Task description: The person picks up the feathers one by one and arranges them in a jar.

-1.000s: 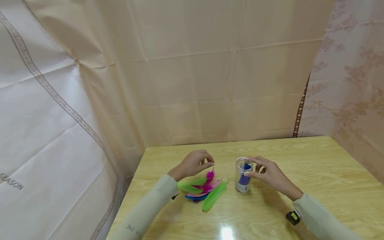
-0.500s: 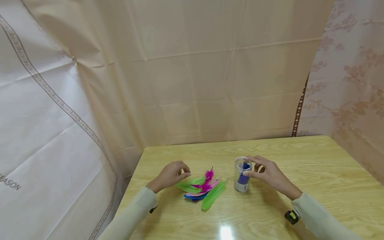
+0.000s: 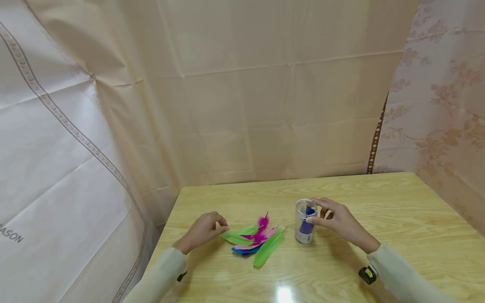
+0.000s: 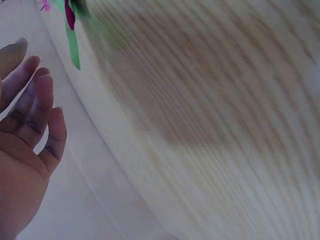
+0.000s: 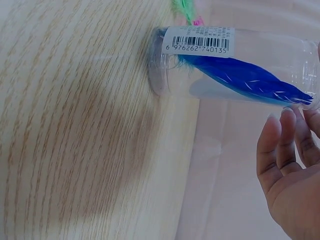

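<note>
A clear plastic jar (image 3: 302, 238) with a barcode label (image 5: 198, 42) stands upright on the table, with a blue feather (image 5: 240, 75) inside. My right hand (image 3: 342, 219) grips the jar near its rim, thumb on the near side and a finger at the far side. Left of the jar lies a loose pile of feathers: a green feather (image 3: 267, 250) at the right, a magenta fluffy feather (image 3: 261, 232), a blue feather (image 3: 242, 250), plus pink and more green. At the pile's left edge hovers my left hand (image 3: 204, 230), fingers loosely bent, nothing visible between them in the left wrist view (image 4: 25, 135).
The wood-grain table (image 3: 363, 189) reaches back to a beige cloth wall (image 3: 242, 126). A white cloth (image 3: 75, 189) hangs along the left side. A floral cloth (image 3: 451, 105) hangs at the right.
My left hand has drawn back left and toward me, from above the feathers to the pile's left edge. The right hand still holds the jar in the same place.
</note>
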A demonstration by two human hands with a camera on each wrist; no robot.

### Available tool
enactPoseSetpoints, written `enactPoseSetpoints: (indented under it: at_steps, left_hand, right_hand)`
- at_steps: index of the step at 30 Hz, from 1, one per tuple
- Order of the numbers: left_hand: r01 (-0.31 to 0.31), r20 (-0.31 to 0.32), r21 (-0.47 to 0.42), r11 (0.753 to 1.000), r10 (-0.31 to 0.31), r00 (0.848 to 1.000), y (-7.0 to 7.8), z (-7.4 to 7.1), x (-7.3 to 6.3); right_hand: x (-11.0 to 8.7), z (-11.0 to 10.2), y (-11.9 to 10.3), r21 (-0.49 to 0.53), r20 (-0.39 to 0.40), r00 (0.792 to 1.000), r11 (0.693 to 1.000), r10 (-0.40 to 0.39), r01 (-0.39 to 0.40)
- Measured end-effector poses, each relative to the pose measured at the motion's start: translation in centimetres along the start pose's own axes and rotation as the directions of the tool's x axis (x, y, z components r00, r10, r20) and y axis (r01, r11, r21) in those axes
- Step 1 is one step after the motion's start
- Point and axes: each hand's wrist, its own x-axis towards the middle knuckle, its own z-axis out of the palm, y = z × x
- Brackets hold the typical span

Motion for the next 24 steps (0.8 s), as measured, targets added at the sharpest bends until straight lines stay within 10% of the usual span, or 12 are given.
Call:
enactPoseSetpoints:
  at_steps: [24]
  left_hand:
    - [0.105,0.049,-0.021,0.994,-0.104,0.993,-2.2,1.3,-2.1]
  right_hand:
    - [0.0,0.0,-0.2,0.007,0.001,1.0,1.0,0.006,-0.006]
